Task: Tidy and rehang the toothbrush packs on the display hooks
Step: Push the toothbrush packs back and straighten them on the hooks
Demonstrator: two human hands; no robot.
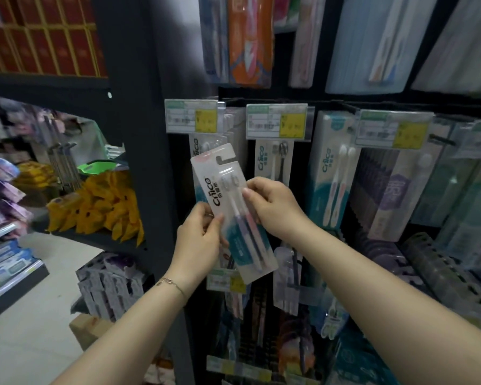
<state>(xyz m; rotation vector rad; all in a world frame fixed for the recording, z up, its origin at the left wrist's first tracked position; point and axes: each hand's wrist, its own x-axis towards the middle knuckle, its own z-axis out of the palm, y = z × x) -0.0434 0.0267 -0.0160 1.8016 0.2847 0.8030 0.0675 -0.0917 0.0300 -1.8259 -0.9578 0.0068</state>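
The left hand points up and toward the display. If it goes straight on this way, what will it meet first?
Probably the hanging packs under the left price tag: the left hand, gripping the held pack, points at them. Depth is unclear, so how near they are I cannot tell.

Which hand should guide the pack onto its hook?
Right, probably. The right hand pinches the pack higher up, nearer its hang slot; the left hand grips its lower edge.

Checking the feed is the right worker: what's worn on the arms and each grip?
Both forearms are bare, no sleeves in view. A thin gold-coloured chain bracelet circles the left wrist. The left grip and right grip are ungloved; no ring or watch shows.
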